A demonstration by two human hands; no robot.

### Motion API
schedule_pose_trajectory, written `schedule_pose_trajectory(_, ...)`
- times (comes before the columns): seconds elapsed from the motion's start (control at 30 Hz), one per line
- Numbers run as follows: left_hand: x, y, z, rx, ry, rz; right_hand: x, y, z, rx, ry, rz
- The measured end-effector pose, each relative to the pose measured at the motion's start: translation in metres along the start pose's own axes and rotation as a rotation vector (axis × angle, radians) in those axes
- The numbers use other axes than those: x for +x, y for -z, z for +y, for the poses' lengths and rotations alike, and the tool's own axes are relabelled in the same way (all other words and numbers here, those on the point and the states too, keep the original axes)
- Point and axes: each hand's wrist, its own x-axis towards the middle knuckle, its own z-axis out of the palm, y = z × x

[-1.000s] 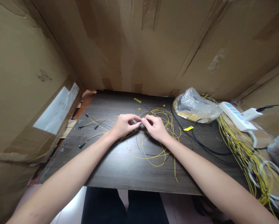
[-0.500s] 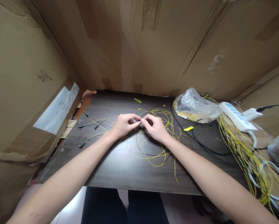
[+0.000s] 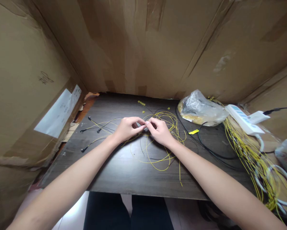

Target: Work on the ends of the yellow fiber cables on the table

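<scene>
Item: left hand [image 3: 127, 129]. Thumb and forefinger drawn close, tips meeting those of the right hand [image 3: 160, 130] over the middle of the dark surface [image 3: 124, 179].
Item: right hand. A similar pinch, other fingers curled. Whether either grip is fully closed on a strand I cannot tell; whatever lies at the tips is tiny and partly hidden from me.
Item: yellow and black wires [image 3: 176, 123], on the surface, beneath and about both hands. As I view them, the long run goes sideways: four black connectors [image 3: 83, 149] lie leftward, nearer the left hand; loose loops spread rightward, nearer the right. The meeting fingertips sit between these ends.
Item: small yellow pieces [image 3: 141, 103], beyond the fingertips, toward the far edge.
Item: yellow tag [image 3: 194, 131], by a black cable [image 3: 214, 154], right; I make out no writing.
Item: clear plastic bag [image 3: 201, 110], far right; power strip [image 3: 243, 119] just beside.
Writing: white sheet [image 3: 58, 113] on the left cardboard wall [image 3: 21, 105], print too small to read; handwritten scrawl [image 3: 46, 77] above it, illegible to me. No readable brand.
</scene>
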Motion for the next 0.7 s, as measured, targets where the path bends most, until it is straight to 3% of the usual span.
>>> schedule_pose_trajectory(0.47, -0.0005, -0.0006, 0.0010, 0.006, -0.028, 0.018, 0.0003, 0.0009, 0.0009, -0.045, 0.030, 0.000)
schedule_pose_trajectory(0.7, 0.0000, -0.0005, 0.0023, -0.063, 0.016, 0.022, -0.0001, 0.0009, 0.0013, 0.047, 0.013, 0.000)
